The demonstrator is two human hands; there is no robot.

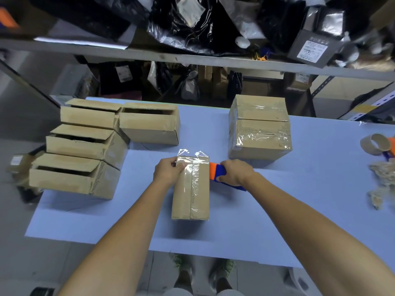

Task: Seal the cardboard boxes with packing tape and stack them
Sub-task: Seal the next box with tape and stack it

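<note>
The box (190,189) lies in the middle of the blue table (277,210), its long side running straight away from the person. Clear tape (193,178) runs along its top seam, with crumpled ends sticking up at the far edge. The left hand (167,173) grips the far left corner with curled fingers, and the right hand (236,174) is wrapped round the blue and orange tape dispenser (217,172) against the far right corner, hiding most of it.
</note>
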